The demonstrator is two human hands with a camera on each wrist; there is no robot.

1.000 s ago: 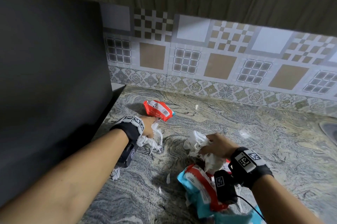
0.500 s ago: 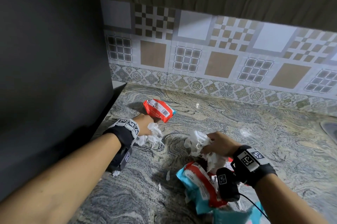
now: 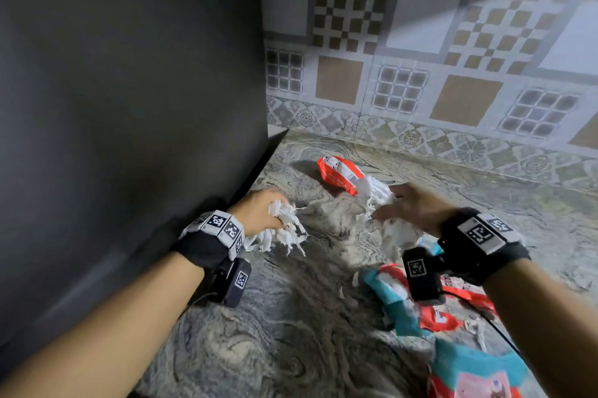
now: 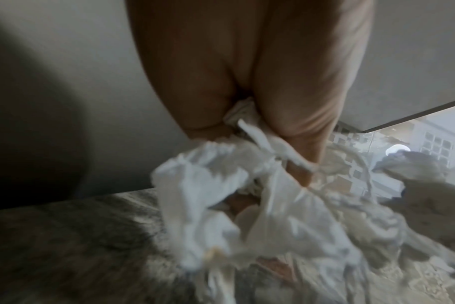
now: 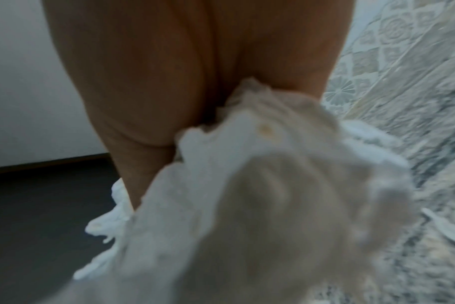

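Observation:
My left hand (image 3: 263, 213) grips a bunch of torn white tissue (image 3: 284, 232) low over the marbled counter (image 3: 291, 326), close to the dark panel on the left. The left wrist view shows that tissue (image 4: 221, 197) squeezed in the closed fist (image 4: 249, 107). My right hand (image 3: 411, 209) holds a bigger wad of white tissue (image 3: 385, 219), fingers curled round it, just right of a red snack wrapper (image 3: 339, 174). In the right wrist view the wad (image 5: 260, 185) fills the palm (image 5: 185, 82) and is blurred.
A dark flat panel (image 3: 129, 122) walls off the left side. Patterned tiles (image 3: 420, 80) back the counter. Red and teal wrappers (image 3: 420, 310) and another packet (image 3: 475, 375) lie at the near right, with small tissue scraps (image 3: 356, 277) beside them.
Both hands have shifted: the left drew back from the red wrapper toward the dark panel, and the right lifted its tissue wad away from the teal wrappers toward the red wrapper. The head camera has moved closer.

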